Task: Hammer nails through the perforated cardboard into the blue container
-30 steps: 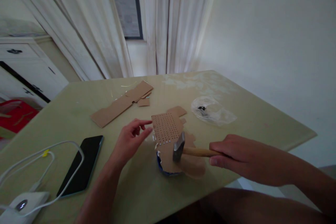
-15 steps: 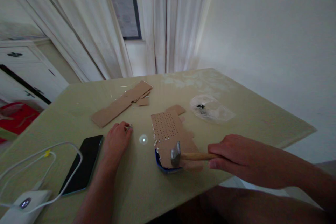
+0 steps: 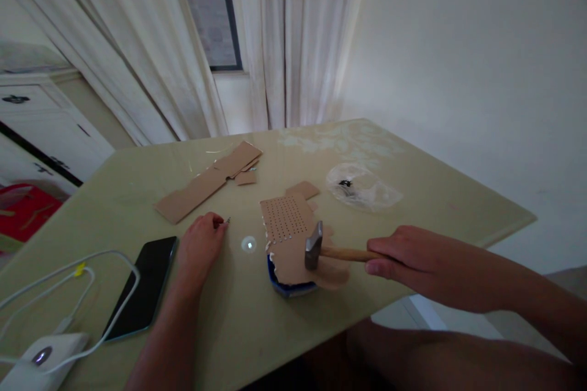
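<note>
My right hand (image 3: 403, 259) grips the wooden handle of a small hammer (image 3: 321, 249). Its metal head hovers over a brown cardboard sheet (image 3: 288, 237) punched with rows of small holes, which lies on a blue container (image 3: 287, 287). My left hand (image 3: 202, 244) rests on the table to the left of the sheet, fingers curled, with a small nail (image 3: 228, 219) pinched at the fingertips. A small round shiny spot (image 3: 248, 244) lies between my left hand and the cardboard.
A black phone (image 3: 142, 286) lies left of my left hand, beside a white cable (image 3: 73, 272) and a white charger (image 3: 41, 357). Cardboard strips (image 3: 206, 180) lie farther back. A clear plastic bag (image 3: 362, 188) sits at the right. The table edge (image 3: 504, 232) runs close to my right arm.
My left hand left the perforated cardboard and moved left down onto the table, where it pinched a small nail. The hammer dipped, then its head rose a little above the sheet.
</note>
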A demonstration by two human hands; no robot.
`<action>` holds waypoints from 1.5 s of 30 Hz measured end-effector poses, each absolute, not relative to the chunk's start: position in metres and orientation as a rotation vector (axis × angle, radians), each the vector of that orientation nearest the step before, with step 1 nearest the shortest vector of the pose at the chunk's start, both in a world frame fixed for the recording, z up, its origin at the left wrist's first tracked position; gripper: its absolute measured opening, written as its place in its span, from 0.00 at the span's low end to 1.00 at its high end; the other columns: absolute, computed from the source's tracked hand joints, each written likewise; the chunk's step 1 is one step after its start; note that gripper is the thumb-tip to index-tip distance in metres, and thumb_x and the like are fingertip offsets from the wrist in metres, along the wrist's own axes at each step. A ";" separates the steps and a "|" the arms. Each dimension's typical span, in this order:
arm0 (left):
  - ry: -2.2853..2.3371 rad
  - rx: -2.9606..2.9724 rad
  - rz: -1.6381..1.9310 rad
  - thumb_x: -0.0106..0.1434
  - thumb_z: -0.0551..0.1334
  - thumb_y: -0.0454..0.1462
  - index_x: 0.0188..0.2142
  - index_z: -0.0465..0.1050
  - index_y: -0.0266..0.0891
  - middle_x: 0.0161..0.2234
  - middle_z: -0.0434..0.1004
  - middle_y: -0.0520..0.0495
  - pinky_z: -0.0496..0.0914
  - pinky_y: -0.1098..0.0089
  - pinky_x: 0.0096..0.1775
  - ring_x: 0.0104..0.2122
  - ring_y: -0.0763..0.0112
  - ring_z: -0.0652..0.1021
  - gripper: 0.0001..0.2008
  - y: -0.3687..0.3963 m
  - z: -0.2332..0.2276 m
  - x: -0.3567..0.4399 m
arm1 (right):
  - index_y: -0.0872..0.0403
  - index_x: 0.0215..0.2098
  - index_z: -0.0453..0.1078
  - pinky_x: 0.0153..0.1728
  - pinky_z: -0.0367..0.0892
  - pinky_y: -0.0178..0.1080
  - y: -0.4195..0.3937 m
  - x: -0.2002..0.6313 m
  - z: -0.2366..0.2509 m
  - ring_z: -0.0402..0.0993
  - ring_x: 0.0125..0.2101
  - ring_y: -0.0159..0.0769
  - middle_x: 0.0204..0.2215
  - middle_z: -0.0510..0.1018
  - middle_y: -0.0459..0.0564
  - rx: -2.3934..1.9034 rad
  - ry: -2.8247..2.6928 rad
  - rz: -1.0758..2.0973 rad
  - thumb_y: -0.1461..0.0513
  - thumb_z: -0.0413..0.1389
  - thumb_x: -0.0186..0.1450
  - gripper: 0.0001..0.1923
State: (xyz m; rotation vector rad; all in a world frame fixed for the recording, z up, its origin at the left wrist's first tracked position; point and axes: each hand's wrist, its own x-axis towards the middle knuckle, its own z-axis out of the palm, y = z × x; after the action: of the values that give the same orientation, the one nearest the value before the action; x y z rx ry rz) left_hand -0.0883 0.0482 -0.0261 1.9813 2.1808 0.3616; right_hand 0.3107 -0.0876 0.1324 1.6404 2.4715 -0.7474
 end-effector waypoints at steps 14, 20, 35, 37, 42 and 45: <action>2.132 2.111 0.351 0.73 0.55 0.40 0.46 0.81 0.40 0.45 0.84 0.38 0.74 0.59 0.47 0.46 0.52 0.83 0.15 0.046 -0.025 -0.085 | 0.51 0.39 0.77 0.35 0.62 0.43 -0.088 0.310 0.132 0.73 0.32 0.44 0.30 0.75 0.51 1.636 2.462 -0.702 0.40 0.42 0.80 0.32; 2.120 2.122 0.346 0.73 0.55 0.39 0.45 0.80 0.38 0.47 0.83 0.37 0.73 0.58 0.52 0.48 0.51 0.82 0.15 0.047 -0.027 -0.084 | 0.50 0.38 0.77 0.35 0.63 0.43 -0.088 0.311 0.130 0.73 0.32 0.43 0.30 0.75 0.50 1.642 2.479 -0.730 0.40 0.44 0.80 0.30; 2.015 2.212 0.358 0.74 0.55 0.38 0.45 0.79 0.40 0.46 0.83 0.40 0.73 0.60 0.53 0.48 0.55 0.82 0.13 0.050 -0.031 -0.081 | 0.50 0.38 0.74 0.36 0.64 0.43 -0.089 0.309 0.136 0.74 0.33 0.43 0.30 0.74 0.50 1.606 2.445 -0.733 0.42 0.43 0.80 0.29; 2.003 2.233 0.354 0.74 0.56 0.38 0.44 0.80 0.41 0.46 0.82 0.40 0.73 0.59 0.54 0.48 0.54 0.82 0.13 0.050 -0.030 -0.080 | 0.51 0.37 0.74 0.36 0.63 0.43 -0.089 0.309 0.136 0.73 0.32 0.43 0.30 0.74 0.50 1.611 2.452 -0.740 0.42 0.43 0.80 0.29; 1.999 2.259 0.350 0.74 0.56 0.39 0.46 0.80 0.40 0.47 0.82 0.38 0.73 0.56 0.55 0.50 0.50 0.81 0.13 0.050 -0.031 -0.078 | 0.51 0.36 0.75 0.35 0.62 0.43 -0.088 0.310 0.135 0.73 0.32 0.43 0.29 0.74 0.50 1.625 2.450 -0.781 0.42 0.45 0.80 0.28; 1.976 2.278 0.348 0.75 0.56 0.38 0.47 0.80 0.40 0.48 0.82 0.38 0.72 0.56 0.56 0.51 0.51 0.80 0.14 0.049 -0.032 -0.077 | 0.51 0.36 0.75 0.35 0.62 0.42 -0.088 0.311 0.134 0.73 0.31 0.43 0.29 0.74 0.49 1.627 2.445 -0.788 0.41 0.45 0.79 0.28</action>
State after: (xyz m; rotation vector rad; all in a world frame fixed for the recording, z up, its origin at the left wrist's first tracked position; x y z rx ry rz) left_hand -0.0771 0.0493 -0.0322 2.2785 1.9764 0.3483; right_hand 0.3109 -0.0880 0.1337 1.6267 2.4454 -0.7878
